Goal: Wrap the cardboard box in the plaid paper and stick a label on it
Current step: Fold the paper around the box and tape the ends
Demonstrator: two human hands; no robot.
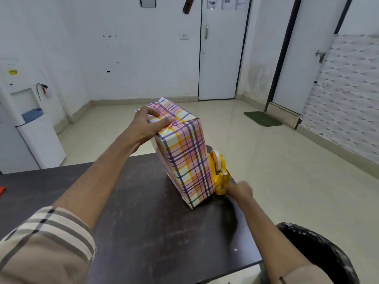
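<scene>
Box [185, 158] wrapped in plaid paper [181, 114] stands on end on the desk [133, 222], touching a yellow tape dispenser [220, 171].
The left hand [148, 124] lies spread on top, pressing the folded paper down. The right hand [241, 190], blurred, reaches the dispenser's front end; whether it pinches tape, I cannot tell.

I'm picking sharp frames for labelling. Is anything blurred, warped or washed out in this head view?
Head view: the right hand at the yellow tape dispenser is smeared by motion; the plaid-wrapped box and left hand are sharp; the black door frame leans near the edge, from the wide lens; the tiled floor shows soft glare; the dark table carries a faint arm shadow.
</scene>
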